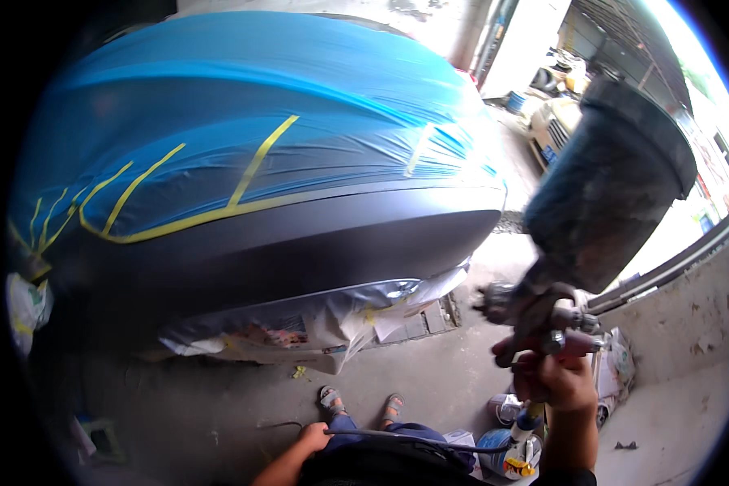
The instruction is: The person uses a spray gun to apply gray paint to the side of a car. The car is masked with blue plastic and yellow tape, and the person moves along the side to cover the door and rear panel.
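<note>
Person's right hand gripped the spray gun; left hand closed round the hose. Grey car panel lay ahead and leftward of the gun, long axis left to right, below the blue sheet; its right end was nearer the right hand.

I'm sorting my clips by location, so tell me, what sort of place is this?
Probably a car body shop: a car is largely covered in blue film edged with yellow tape, and the right hand holds a spray gun.
</note>
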Available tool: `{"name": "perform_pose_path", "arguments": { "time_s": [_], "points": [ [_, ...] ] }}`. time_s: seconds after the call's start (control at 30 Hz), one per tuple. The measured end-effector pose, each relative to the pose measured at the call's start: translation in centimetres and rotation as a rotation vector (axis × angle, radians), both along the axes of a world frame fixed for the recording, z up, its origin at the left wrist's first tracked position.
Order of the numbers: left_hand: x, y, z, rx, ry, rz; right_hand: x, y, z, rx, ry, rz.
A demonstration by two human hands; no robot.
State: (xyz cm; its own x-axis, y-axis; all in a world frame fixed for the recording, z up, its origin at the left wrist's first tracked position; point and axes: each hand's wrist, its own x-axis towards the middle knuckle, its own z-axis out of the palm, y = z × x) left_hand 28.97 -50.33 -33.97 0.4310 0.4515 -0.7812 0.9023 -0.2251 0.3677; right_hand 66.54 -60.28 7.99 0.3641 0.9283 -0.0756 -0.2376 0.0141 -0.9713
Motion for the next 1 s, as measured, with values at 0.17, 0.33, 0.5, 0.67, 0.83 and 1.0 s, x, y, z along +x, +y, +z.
{"name": "perform_pose_path", "arguments": {
  "time_s": [0.17, 0.33, 0.5, 0.67, 0.83, 1.0],
  "points": [
    [1.2, 2.3, 0.4, -0.04, -0.097, -0.088, 1.0, 1.6, 0.5, 0.034, -0.031, -0.005],
    [3.5, 2.7, 1.8, -0.137, -0.179, -0.092, 7.7, -1.6, 0.6, -0.189, -0.187, -0.559],
    [5.4, 1.3, 1.7, -0.047, -0.189, -0.174, 18.0, -8.1, -2.1, -0.245, -0.173, -0.806],
    [4.1, -1.4, 1.7, -0.058, -0.065, -0.072, 21.3, -11.7, -7.2, -0.502, -0.174, -0.95],
    [1.8, -3.0, 0.0, 0.038, -0.152, -0.129, 17.9, -12.7, -9.6, -0.533, -0.277, -0.988],
    [-0.4, -3.2, 0.1, -0.009, -0.168, -0.092, 12.9, -9.8, -8.2, -0.314, -0.387, -0.84]
  ]
}}
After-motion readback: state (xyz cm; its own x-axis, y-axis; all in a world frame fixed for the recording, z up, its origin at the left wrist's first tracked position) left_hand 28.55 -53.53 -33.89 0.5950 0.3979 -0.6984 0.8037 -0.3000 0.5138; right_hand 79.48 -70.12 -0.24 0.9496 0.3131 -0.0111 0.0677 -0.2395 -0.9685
